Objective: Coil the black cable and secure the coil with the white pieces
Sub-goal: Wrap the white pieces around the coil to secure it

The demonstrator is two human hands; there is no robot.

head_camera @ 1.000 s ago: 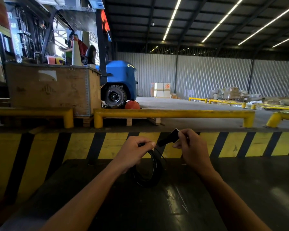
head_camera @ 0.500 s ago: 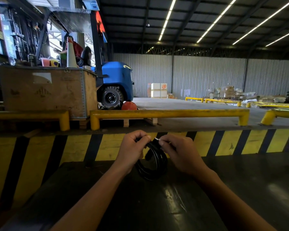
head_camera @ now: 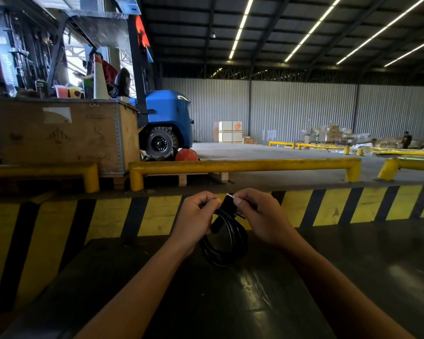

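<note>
Gripping one cable coil (head_camera: 224, 243), two hands (head_camera: 194, 217) (head_camera: 260, 216)

Coil (head_camera: 224, 243) top hidden by hands; white piece (head_camera: 229, 196) barely visible.

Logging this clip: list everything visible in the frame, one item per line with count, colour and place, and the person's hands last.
cable coil: one, black, held above the dark surface, centre
white piece: one, white, at the coil's top between the fingertips
work surface: one, dark, glossy, foreground
hazard curb: one, yellow and black stripes, beyond the surface
guard rails: several, yellow, behind the curb
wooden crate: one, brown, left
forklift: one, blue, behind the crate
stacked boxes: a few, white, by the far wall
left hand: closed on the coil's top
right hand: pinching at the white piece
</note>
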